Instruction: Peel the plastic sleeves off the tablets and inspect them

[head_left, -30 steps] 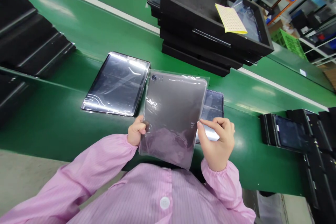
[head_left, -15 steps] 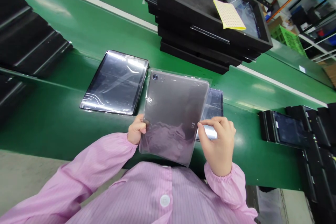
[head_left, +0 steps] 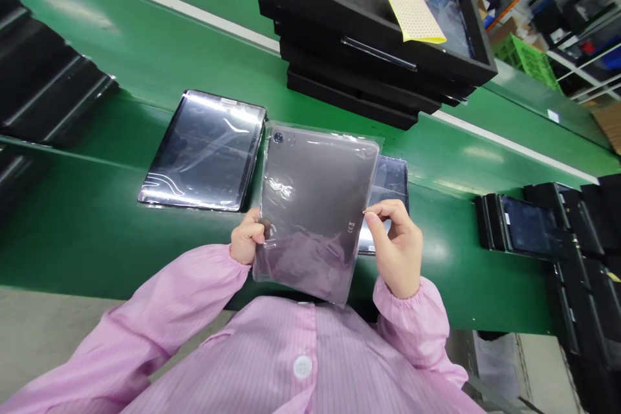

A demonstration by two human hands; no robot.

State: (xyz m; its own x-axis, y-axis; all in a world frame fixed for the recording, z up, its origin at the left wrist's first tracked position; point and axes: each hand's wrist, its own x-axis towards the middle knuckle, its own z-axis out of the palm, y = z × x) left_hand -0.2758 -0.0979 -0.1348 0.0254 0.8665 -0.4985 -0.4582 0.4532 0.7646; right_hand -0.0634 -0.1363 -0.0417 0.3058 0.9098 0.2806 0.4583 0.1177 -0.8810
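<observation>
A grey tablet [head_left: 315, 207] in a clear plastic sleeve is held up in front of my chest, its back with the camera lens facing me. My left hand [head_left: 247, 236] grips its left edge, thumb on the back. At the right edge, my right hand [head_left: 398, 239] pinches thumb and forefinger together; a tiny speck shows at the fingertips, too small to name. Whether these fingertips touch the sleeve I cannot tell. Another tablet [head_left: 206, 152], screen up under film, lies to the left. Behind the held one, a further tablet [head_left: 391, 178] is partly covered by it and my right hand.
Stacked black trays [head_left: 359, 71] stand at the back of the green bench [head_left: 446, 272], with a yellow dotted sheet [head_left: 414, 16] on top. Black trays [head_left: 43, 77] also fill the left side. At far right, tablets [head_left: 526, 233] stand among black holders.
My right hand has risen slightly along the tablet's right edge, its pinch kept. The view has shifted a little; my left hand still holds the tablet.
</observation>
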